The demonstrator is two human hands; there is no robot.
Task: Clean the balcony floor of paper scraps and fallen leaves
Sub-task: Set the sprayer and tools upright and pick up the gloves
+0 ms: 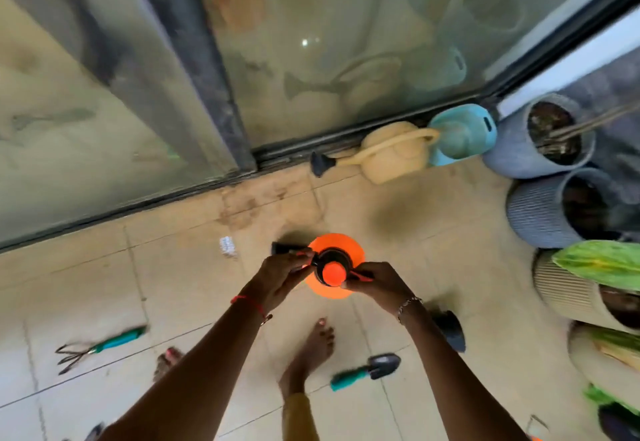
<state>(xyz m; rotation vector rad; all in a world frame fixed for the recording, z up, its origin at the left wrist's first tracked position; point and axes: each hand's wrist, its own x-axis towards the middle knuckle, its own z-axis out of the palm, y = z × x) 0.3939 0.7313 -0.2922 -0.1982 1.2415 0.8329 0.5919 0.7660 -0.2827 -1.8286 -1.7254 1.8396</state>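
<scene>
A hand rake (100, 347) is seen on the floor (173, 285) at left. A blurred paper scrap (228, 246) lies just left of an orange sprayer (337, 245). Its black top is gripped by the left hand (280, 278) and right hand (377, 288), and its body is largely hidden. A beige pot (564, 288) is cut off at right.

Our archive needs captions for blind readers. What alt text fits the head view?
The left hand and right hand grip the black top of an orange sprayer bottle over a tiled balcony floor. A paper scrap lies nearby, with a hand rake, trowel and watering can.
</scene>
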